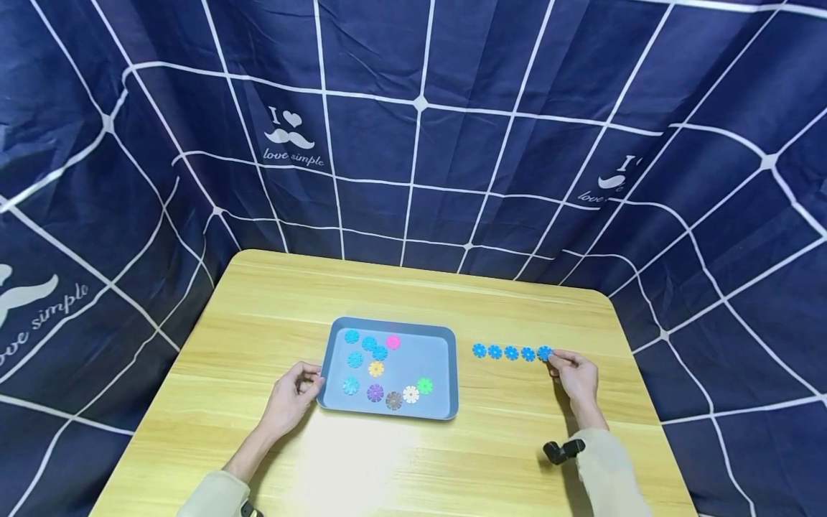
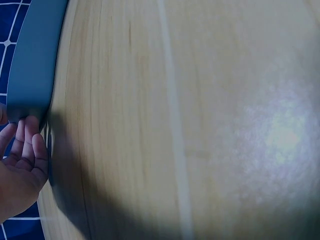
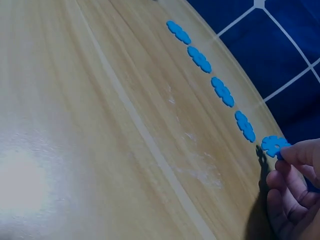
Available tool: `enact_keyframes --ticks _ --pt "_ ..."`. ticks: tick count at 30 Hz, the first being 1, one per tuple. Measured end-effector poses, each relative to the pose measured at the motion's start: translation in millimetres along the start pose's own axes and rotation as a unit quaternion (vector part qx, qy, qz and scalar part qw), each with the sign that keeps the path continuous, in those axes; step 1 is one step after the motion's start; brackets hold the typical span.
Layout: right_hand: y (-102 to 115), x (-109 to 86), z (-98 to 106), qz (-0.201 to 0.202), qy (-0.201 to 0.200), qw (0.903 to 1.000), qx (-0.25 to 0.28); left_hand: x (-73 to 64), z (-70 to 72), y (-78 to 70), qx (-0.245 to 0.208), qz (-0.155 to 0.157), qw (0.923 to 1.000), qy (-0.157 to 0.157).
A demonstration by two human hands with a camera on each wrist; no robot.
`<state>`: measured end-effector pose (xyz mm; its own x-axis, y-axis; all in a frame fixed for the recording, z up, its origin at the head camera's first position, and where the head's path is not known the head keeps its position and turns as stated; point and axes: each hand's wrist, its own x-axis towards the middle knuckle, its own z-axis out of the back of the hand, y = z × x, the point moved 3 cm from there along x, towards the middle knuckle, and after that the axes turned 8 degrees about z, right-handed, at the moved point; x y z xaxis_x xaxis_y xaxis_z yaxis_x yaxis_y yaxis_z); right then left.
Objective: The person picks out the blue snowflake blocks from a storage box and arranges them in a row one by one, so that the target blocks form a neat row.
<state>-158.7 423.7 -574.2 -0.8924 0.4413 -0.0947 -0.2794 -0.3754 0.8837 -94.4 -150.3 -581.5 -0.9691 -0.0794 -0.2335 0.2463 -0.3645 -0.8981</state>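
Observation:
In the head view my right hand (image 1: 579, 380) pinches a blue snowflake disc (image 1: 545, 352) at the right end of a row of matching blue discs (image 1: 512, 353). The right wrist view shows the pinched disc (image 3: 273, 145) tilted, with thumb and fingertip at its edge and a shadow below it. Whether it touches the table is unclear. My left hand (image 1: 292, 398) grips the left rim of a grey-blue tray (image 1: 439, 362). From the left wrist, its fingers (image 2: 30, 137) reach under the tray's edge. Several blue discs (image 1: 355, 359) lie inside the tray.
Also in the tray are single pink (image 1: 393, 342), orange (image 1: 376, 368), purple (image 1: 375, 393), brown (image 1: 394, 401), cream (image 1: 410, 394) and green (image 1: 424, 385) discs. The wooden table (image 1: 504, 445) is bordered by dark blue gridded curtains (image 1: 375, 143).

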Motion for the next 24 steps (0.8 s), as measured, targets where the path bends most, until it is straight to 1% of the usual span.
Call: enact_keyframes --ticks 5,12,16,24 --pt "1.8 2.1 1.9 -0.001 0.007 0.9996 -0.026 -0.1 0.3 -0.1 -0.002 0.0 1.0 0.001" --pt "4.0 1.9 1.1 -0.007 0.014 0.9968 -0.078 1.1 0.0 0.4 -0.002 0.002 1.0 0.001" --pt "5.2 2.2 1.5 -0.007 0.017 0.996 -0.088 1.1 -0.3 0.2 -0.006 0.003 1.0 0.003" --pt "1.1 5.6 1.0 -0.005 0.018 0.9954 -0.094 0.7 -0.4 1.1 -0.008 0.003 1.0 0.002"
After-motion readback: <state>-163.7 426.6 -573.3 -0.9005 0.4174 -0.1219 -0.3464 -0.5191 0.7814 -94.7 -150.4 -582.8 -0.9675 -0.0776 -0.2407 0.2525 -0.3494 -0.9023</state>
